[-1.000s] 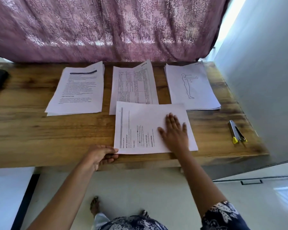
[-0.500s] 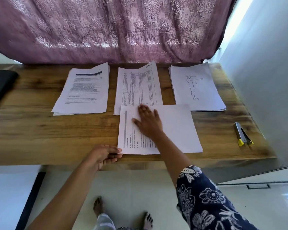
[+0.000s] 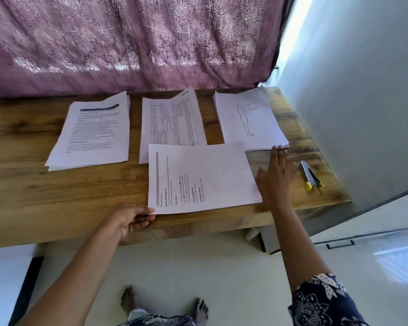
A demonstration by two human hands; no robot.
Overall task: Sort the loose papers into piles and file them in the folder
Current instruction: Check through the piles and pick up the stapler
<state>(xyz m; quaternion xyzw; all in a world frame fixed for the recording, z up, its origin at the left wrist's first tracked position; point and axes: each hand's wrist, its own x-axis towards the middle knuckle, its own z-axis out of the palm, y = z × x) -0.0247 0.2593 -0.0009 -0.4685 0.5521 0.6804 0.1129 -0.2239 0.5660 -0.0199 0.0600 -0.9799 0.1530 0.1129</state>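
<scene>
Two hands tend one loose sheet (image 3: 203, 177) at the table's (image 3: 68, 191) near edge: the left hand (image 3: 130, 220) pinches its corner, likely steadying it; the right hand (image 3: 275, 175) lies flat beside its right edge. Beyond, text pile (image 3: 94, 132), chart pile (image 3: 172, 123) and drawing pile (image 3: 247, 118) sit apart by kind; no folder shows.

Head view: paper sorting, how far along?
Done: three piles along the back: text pile, grid pile, figure pile. In hand: front sheet, left hand pinches its corner, right hand flat beside it. Remaining: placing that sheet, then filing; no folder clearly in view.
</scene>
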